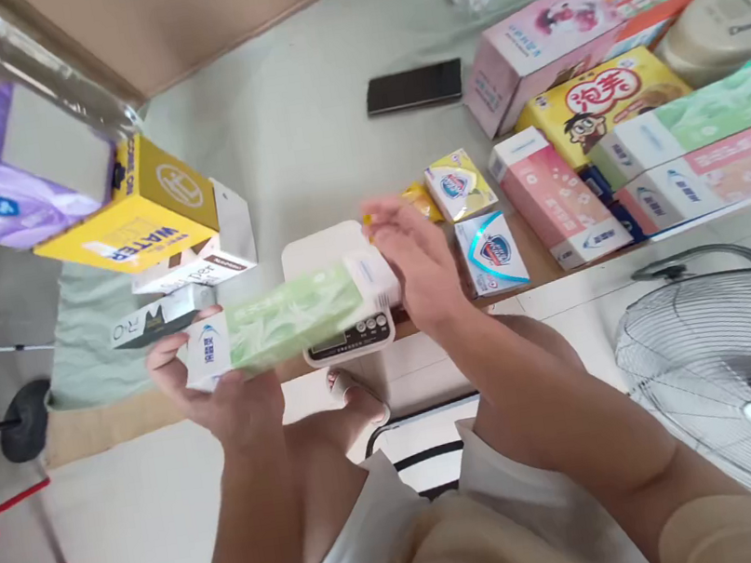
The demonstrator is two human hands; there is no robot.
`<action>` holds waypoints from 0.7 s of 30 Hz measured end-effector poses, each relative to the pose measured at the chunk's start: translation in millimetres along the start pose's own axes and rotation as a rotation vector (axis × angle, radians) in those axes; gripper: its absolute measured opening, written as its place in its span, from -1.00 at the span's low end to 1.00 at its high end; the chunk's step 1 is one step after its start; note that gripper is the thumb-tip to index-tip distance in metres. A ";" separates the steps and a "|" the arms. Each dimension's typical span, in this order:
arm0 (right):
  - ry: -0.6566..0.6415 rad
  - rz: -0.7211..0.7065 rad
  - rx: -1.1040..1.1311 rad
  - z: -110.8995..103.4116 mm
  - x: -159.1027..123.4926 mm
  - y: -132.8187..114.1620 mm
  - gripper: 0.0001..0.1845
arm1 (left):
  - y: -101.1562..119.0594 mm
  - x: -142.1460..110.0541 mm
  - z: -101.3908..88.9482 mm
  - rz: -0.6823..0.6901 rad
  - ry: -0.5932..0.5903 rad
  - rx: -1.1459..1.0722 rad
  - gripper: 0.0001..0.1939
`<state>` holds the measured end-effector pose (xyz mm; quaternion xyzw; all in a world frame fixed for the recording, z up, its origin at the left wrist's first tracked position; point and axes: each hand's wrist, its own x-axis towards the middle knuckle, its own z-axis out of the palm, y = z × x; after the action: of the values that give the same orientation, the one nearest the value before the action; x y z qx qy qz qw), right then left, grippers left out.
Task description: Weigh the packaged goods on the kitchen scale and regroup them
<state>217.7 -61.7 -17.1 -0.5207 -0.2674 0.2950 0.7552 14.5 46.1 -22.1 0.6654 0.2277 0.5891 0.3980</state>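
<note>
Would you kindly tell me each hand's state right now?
Left hand: closed on one end of the green-and-white box.
Right hand: at the box's other end, blurred; grip cannot be told.

Packaged goods, among them soap boxes (493, 253), a yellow snack box (603, 102) and a yellow carton (131, 210) lettered "WATER", crowd both ends of a cloth-covered table (297, 133) around a small digital scale (324, 242); a floor fan (737, 387) stands near right on pale tiles (124, 535). The setting appears to be an informal indoor packing or weighing spot; whether home or shop cannot be told.
</note>
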 end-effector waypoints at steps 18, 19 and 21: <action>0.473 -0.566 -0.324 -95.4 -20.6 -65.1 -0.91 | 11.5 41.1 241.0 -0.657 -0.364 -0.172 -0.37; 0.505 -0.584 -0.403 -98.1 -19.6 -66.7 -0.89 | 9.0 39.5 250.7 -0.687 -0.390 -0.169 -0.37; 0.525 -0.593 -0.550 -100.6 -17.5 -67.5 -0.85 | 5.5 38.7 267.6 -0.738 -0.417 -0.145 -0.41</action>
<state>288.6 -156.7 13.3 -0.6593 -0.2728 -0.1562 0.6830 279.7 2.9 8.5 0.6145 0.3233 0.2746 0.6652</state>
